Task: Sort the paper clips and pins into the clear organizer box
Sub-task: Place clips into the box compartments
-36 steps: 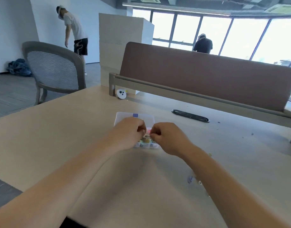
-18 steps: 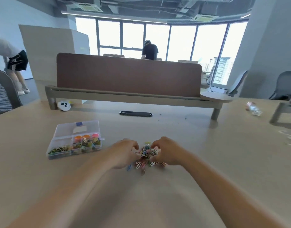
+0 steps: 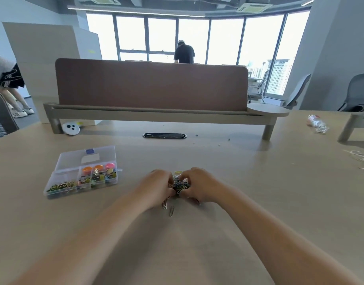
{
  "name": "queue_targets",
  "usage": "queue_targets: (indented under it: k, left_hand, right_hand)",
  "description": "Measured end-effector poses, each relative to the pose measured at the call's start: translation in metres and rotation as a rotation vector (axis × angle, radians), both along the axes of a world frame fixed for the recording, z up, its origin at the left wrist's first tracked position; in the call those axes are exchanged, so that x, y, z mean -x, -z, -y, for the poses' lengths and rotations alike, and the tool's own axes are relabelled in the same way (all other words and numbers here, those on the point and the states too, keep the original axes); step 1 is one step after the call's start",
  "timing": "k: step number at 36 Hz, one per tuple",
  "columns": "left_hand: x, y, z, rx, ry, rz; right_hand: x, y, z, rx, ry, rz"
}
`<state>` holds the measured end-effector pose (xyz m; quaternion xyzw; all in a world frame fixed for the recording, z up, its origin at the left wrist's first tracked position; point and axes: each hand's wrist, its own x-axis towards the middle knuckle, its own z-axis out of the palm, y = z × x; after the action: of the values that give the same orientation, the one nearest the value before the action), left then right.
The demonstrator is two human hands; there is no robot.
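A clump of coloured paper clips (image 3: 180, 184) lies on the desk in front of me, squeezed between both hands. My left hand (image 3: 158, 185) presses it from the left and my right hand (image 3: 197, 184) from the right, fingers curled around it. Two loose clips (image 3: 168, 207) lie just below my left hand, and a yellow one (image 3: 178, 172) sits beyond the clump. The clear organizer box (image 3: 59, 192) stands open to the left, its lid laid back. It holds paper clips in the left compartment, and binder clips and round coloured pin tubs in the others.
A brown divider screen (image 3: 152, 85) on a raised shelf crosses the desk's far side, with a black cable slot (image 3: 164, 135) before it. A small white round device (image 3: 71, 128) sits at its left leg. A plastic bottle (image 3: 318, 123) lies far right. Chairs and two people stand beyond.
Both hands left the organizer box and came to the clip pile on its right. They have since closed in, bunching the spread clips into a tight clump. The view swung right.
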<state>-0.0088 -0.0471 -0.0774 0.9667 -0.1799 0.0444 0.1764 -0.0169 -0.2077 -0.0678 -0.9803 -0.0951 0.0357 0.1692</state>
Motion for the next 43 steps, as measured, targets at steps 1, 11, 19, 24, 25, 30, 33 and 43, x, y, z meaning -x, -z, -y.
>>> queue_targets:
  k: [1, 11, 19, 24, 25, 30, 33, 43]
  left_hand:
    - [-0.001, 0.0, 0.0, 0.005, 0.002, 0.009]
    - [-0.005, -0.001, -0.002, 0.031, 0.017, 0.107]
    - [-0.004, -0.007, -0.006, 0.061, 0.023, 0.072]
    - [-0.002, -0.016, -0.007, 0.086, 0.049, 0.071]
    - [-0.002, -0.017, -0.007, 0.101, 0.05, 0.073]
    - [-0.003, -0.023, -0.006, 0.165, 0.048, 0.077]
    - [-0.002, -0.026, -0.005, 0.204, 0.051, 0.068]
    - [0.0, -0.025, -0.006, 0.253, 0.049, 0.023]
  right_hand:
    - [-0.001, 0.001, 0.0, -0.009, 0.001, 0.015]
    - [-0.003, 0.0, 0.007, -0.003, 0.001, 0.134]
    - [0.003, -0.009, 0.011, -0.004, -0.002, 0.162]
    - [0.007, -0.017, 0.014, -0.026, -0.009, 0.17]
    - [0.008, -0.019, 0.015, -0.028, -0.01, 0.176]
    - [0.008, -0.026, 0.018, -0.067, -0.006, 0.19]
    - [0.009, -0.029, 0.018, -0.087, 0.002, 0.183]
    - [0.008, -0.03, 0.015, -0.081, 0.026, 0.179]
